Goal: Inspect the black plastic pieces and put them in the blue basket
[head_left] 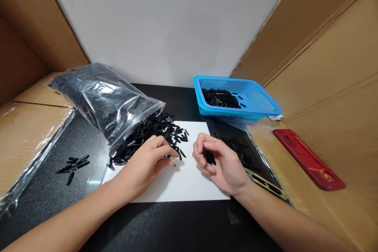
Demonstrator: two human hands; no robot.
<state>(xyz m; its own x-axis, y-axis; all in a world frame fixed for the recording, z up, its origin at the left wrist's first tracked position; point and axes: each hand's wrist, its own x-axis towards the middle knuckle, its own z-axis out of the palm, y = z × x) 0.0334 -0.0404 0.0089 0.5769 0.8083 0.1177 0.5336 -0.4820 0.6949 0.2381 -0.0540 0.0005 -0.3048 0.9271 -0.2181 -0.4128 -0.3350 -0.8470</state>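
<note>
My left hand [152, 157] is bent over the white sheet [177, 187], at the right edge of a heap of small, slim black pieces [156, 130]. Its thumb and forefinger curve into a pinch. A dark tip shows by the thumb, but I cannot make out whether it is gripped. Above the right part of the sheet, my right hand [221, 161] is turned palm inward with curled fingers. Several small black pieces [209, 156] are cupped inside it, partly hidden by the fingers.
A clear plastic bag [103, 94] full of black pieces leans over the heap. At the back right, a blue basket [256, 110] holds more. A small cluster [73, 165] lies left. A red phone-shaped case [307, 157] rests on the cardboard at right. Cardboard walls [333, 47] flank the table.
</note>
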